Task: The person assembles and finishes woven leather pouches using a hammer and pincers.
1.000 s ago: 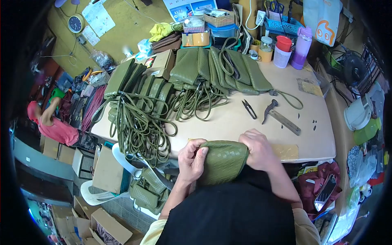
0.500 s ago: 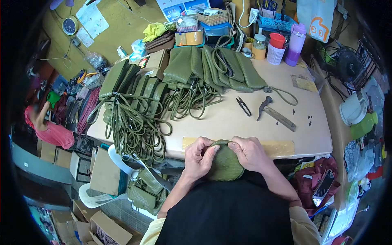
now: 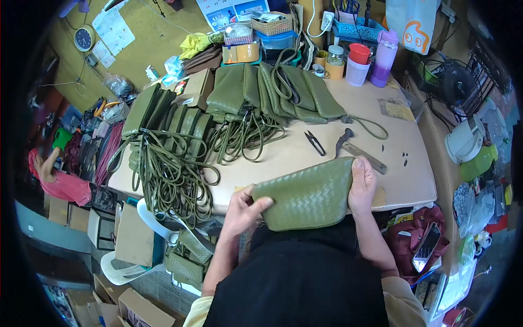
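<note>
Between my two hands is a green woven-pattern pouch point(image 3: 308, 196), held flat and slightly tilted above my lap at the table's front edge. My left hand point(image 3: 243, 211) grips its left side with the thumb on the front face. At the upper right corner, my right hand point(image 3: 362, 186) pinches the edge, thumb in front. The fingers behind the pouch are hidden. Beyond it on the table lie thread snips point(image 3: 315, 143), a hammer point(image 3: 343, 140) and a flat bar point(image 3: 366, 158).
Stacked green pouches point(image 3: 234, 90) with bundled straps point(image 3: 171, 177) cover the table's back and left. A purple bottle point(image 3: 384, 59) and a red-topped cup point(image 3: 358, 65) stand at the back right. A chair point(image 3: 155, 218) holds more green pouches. Another person point(image 3: 65, 185) is at far left.
The pouch was bunched and gripped at its top edge by both hands close together. Now it is spread out wide, with my hands apart at its sides. The view has shifted slightly.
</note>
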A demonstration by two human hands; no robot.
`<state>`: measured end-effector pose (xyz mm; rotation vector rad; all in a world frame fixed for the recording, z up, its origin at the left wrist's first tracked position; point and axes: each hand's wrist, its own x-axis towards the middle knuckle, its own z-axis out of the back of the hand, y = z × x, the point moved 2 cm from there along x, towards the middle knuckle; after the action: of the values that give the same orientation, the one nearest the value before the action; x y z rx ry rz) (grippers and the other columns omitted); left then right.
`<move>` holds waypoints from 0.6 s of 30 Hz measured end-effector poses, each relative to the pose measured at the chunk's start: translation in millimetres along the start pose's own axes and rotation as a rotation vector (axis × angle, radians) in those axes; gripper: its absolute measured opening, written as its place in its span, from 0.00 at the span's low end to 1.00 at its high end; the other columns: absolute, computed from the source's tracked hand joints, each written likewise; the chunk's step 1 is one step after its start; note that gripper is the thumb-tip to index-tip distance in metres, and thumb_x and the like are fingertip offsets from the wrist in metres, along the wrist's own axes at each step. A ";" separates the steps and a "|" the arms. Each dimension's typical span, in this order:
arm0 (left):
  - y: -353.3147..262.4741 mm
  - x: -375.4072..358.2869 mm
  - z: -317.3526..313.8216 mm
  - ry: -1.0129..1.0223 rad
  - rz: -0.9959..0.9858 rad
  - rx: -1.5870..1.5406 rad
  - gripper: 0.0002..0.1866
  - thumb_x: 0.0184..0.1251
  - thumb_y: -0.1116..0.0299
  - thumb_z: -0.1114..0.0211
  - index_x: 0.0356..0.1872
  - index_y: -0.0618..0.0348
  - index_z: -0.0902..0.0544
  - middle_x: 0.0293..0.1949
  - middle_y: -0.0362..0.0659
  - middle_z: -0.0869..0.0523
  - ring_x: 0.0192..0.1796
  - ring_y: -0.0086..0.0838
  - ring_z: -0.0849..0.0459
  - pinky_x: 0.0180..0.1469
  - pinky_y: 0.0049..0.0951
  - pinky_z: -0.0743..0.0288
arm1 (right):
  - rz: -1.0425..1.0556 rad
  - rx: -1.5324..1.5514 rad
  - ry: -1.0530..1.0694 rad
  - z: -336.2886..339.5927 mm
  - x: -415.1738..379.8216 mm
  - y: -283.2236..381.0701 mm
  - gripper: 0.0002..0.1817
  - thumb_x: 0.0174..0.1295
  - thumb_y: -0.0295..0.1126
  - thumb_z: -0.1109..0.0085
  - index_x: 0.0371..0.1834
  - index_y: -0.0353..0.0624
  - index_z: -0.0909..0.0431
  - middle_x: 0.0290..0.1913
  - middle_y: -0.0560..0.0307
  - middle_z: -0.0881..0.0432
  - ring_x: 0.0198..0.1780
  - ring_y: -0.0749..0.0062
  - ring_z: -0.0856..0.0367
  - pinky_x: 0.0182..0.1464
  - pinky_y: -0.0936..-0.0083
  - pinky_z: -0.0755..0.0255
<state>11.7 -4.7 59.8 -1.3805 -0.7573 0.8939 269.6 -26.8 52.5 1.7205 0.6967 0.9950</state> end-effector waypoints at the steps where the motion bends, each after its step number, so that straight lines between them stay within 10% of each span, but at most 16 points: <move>1: 6.8 3.3 -4.3 -0.202 -0.064 -0.228 0.11 0.67 0.66 0.33 0.39 0.67 0.19 0.33 0.38 0.15 0.32 0.16 0.22 0.36 0.19 0.28 | -0.013 -0.039 0.012 3.7 -5.9 -7.0 0.14 0.75 0.36 0.55 0.33 0.40 0.27 0.25 0.68 0.32 0.30 0.83 0.37 0.34 0.80 0.38; 5: 1.9 -1.3 -1.3 -0.478 -0.230 -0.197 0.08 0.68 0.72 0.36 0.40 0.68 0.17 0.32 0.38 0.15 0.33 0.16 0.21 0.38 0.18 0.27 | -0.178 -0.632 0.459 16.1 -13.8 -3.0 0.12 0.69 0.36 0.46 0.47 0.39 0.23 0.34 0.47 0.19 0.40 0.53 0.19 0.49 0.66 0.28; 8: -6.1 -2.4 -20.3 -0.304 -0.276 0.138 0.06 0.66 0.76 0.38 0.39 0.68 0.16 0.31 0.40 0.14 0.35 0.18 0.18 0.40 0.20 0.26 | 0.345 -0.704 0.409 -1.4 -11.1 23.4 0.16 0.65 0.35 0.41 0.53 0.41 0.25 0.38 0.46 0.17 0.44 0.50 0.18 0.52 0.63 0.27; 11: -4.7 3.8 -41.5 -0.276 -0.433 0.260 0.06 0.69 0.71 0.37 0.37 0.63 0.20 0.27 0.44 0.16 0.30 0.21 0.18 0.34 0.23 0.25 | 0.412 -0.619 0.563 -33.4 -16.8 52.0 0.14 0.63 0.27 0.40 0.51 0.36 0.23 0.40 0.50 0.17 0.41 0.65 0.17 0.46 0.74 0.25; 16: -8.3 2.4 -39.6 -0.301 -0.512 0.429 0.08 0.73 0.70 0.43 0.34 0.62 0.20 0.21 0.48 0.21 0.20 0.31 0.21 0.25 0.28 0.30 | 0.073 -0.326 0.660 -53.5 -32.7 31.4 0.07 0.60 0.30 0.35 0.35 0.37 0.19 0.28 0.51 0.20 0.27 0.61 0.22 0.33 0.69 0.29; 18: -15.2 0.9 -39.9 -0.339 -0.559 0.680 0.08 0.72 0.71 0.42 0.33 0.62 0.20 0.21 0.48 0.20 0.21 0.35 0.21 0.26 0.27 0.29 | 0.353 -0.365 0.554 -54.8 -36.5 28.2 0.05 0.61 0.27 0.37 0.32 0.38 0.20 0.21 0.52 0.26 0.20 0.66 0.30 0.27 0.71 0.35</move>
<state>48.2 -22.9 72.3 -0.3865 -0.9193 0.8274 203.9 -40.7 77.7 1.2693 0.5109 1.7659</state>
